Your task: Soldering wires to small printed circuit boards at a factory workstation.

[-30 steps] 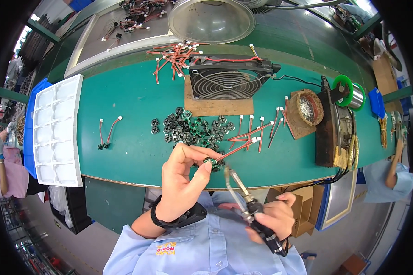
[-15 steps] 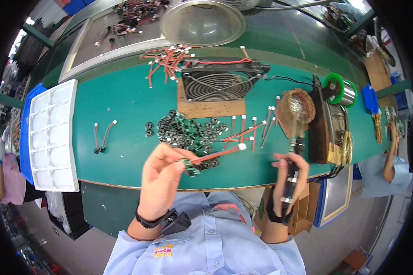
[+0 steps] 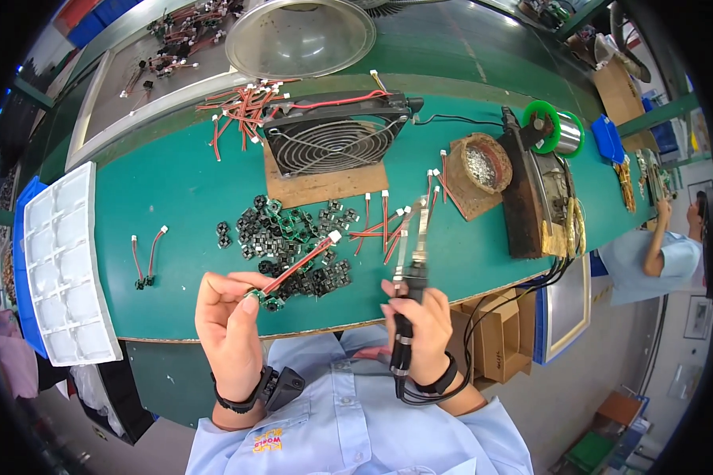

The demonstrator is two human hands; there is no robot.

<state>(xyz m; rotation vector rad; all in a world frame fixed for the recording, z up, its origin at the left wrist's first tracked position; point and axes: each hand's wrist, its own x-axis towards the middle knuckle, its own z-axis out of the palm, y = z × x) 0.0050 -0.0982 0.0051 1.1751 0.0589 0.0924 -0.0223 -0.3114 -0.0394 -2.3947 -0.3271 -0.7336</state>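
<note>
Pinched in my left hand [image 3: 234, 321] is a small green circuit board [image 3: 268, 299] with a red-and-black wire lead [image 3: 299, 266] that slants up to a white plug. My right hand [image 3: 425, 326] is closed around the black handle of soldering tweezers [image 3: 413, 273]. Their two metal prongs point away from me, over the loose leads [image 3: 383, 226] and apart from the board. Just beyond my left hand lies a pile of small black parts and green boards [image 3: 293, 229].
A black fan [image 3: 341, 142] stands on a brown board at the back. To the right are a round pot [image 3: 483, 164], a dark soldering station [image 3: 528, 202] and a green solder spool [image 3: 564, 131]. A white tray [image 3: 67, 269] and two wired boards [image 3: 144, 281] lie left.
My right hand has brought the soldering tweezers leftward, away from the round pot. My left hand still holds the wired board. The whole view has shifted somewhat.
</note>
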